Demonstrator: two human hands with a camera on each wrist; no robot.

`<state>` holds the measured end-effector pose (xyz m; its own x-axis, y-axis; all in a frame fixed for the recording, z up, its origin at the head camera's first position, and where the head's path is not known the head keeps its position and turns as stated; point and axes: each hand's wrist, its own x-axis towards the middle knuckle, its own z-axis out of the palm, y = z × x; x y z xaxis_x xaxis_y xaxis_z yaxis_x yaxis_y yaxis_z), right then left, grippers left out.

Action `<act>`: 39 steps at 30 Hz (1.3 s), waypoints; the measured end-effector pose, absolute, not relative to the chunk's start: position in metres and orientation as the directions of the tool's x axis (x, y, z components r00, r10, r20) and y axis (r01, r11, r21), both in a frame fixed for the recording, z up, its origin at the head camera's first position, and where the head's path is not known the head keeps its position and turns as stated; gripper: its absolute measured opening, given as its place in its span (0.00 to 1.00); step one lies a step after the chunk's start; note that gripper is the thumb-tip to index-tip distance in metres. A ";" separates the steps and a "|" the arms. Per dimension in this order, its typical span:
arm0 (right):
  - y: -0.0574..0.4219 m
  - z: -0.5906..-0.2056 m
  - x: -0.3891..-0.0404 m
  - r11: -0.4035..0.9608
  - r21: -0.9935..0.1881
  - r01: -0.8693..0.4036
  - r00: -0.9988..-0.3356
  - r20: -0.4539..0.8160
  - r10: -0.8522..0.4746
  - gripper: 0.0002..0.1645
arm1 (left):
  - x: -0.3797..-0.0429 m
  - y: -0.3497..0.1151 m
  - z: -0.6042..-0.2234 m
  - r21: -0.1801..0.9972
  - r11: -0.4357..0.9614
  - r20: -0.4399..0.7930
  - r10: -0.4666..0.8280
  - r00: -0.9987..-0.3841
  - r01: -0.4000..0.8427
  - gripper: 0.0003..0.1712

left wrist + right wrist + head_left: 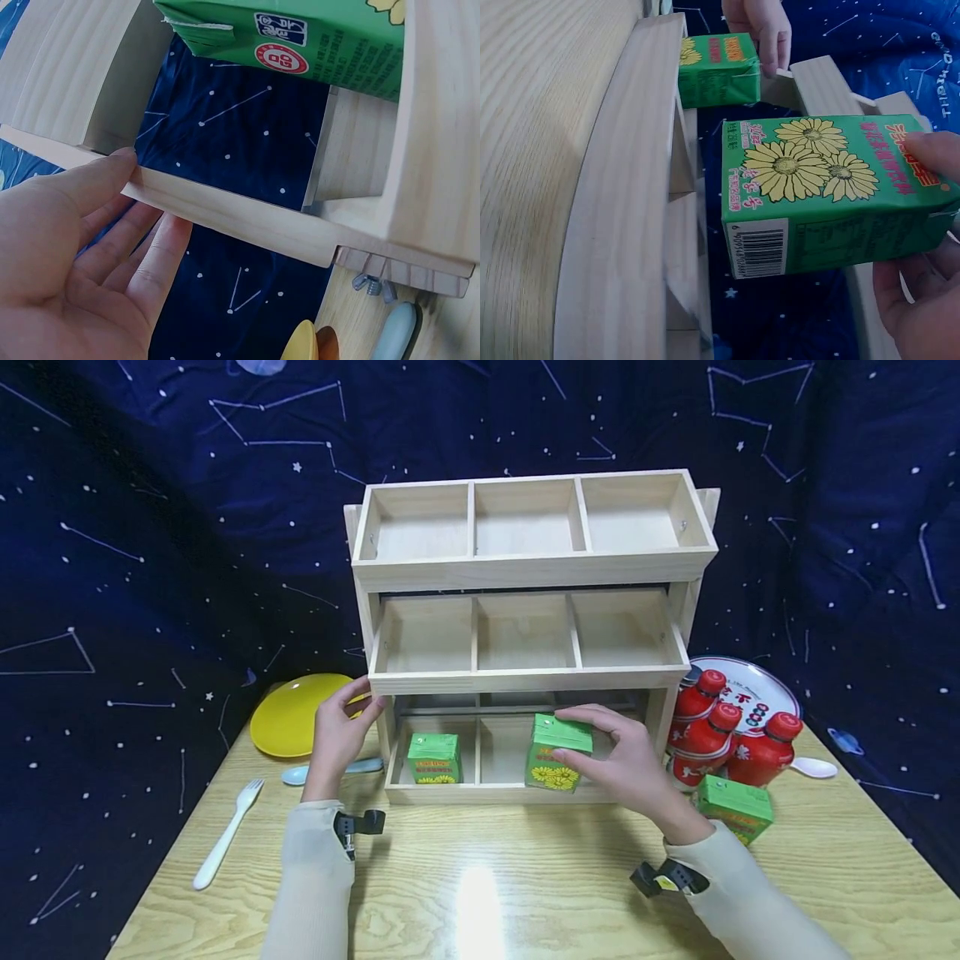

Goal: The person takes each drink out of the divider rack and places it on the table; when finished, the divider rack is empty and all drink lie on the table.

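Observation:
My right hand (630, 760) pinches a green drink carton (558, 760) with yellow flowers between thumb and fingers. The carton is at the bottom tier of a three-tier wooden rack (525, 683), slightly tilted; in the right wrist view its barcode end (757, 249) points away from the hand. A second green carton (435, 760) stands in the bottom tier's left compartment. At the rack's left side, my left hand (341, 735) grips the wooden upright (240, 214), with the thumb on one side and fingers on the other.
Right of the rack are several red bottles (765, 752), another green carton (735, 806), a patterned plate (750, 681) and a white spoon (813, 767). Left lie a yellow plate (288, 718), a blue-handled utensil (365, 766) and a white fork (228, 835). A dark starry cloth (150, 568) hangs behind.

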<state>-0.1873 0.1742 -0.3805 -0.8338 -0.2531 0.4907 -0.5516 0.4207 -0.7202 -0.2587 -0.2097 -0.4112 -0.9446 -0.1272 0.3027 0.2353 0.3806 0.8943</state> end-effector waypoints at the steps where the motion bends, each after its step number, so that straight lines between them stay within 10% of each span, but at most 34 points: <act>1: 0.177 -0.379 -0.184 0.421 -0.722 -0.549 -0.835 0.487 -0.255 0.28 | -0.259 -0.210 -0.411 0.893 0.382 0.305 -0.127 -0.944 0.238 0.29; 39: 0.249 -0.403 -0.134 0.757 -0.503 -0.418 -0.889 0.397 -0.227 0.29 | -0.258 -0.208 -0.411 0.893 0.382 0.307 -0.129 -0.943 0.238 0.28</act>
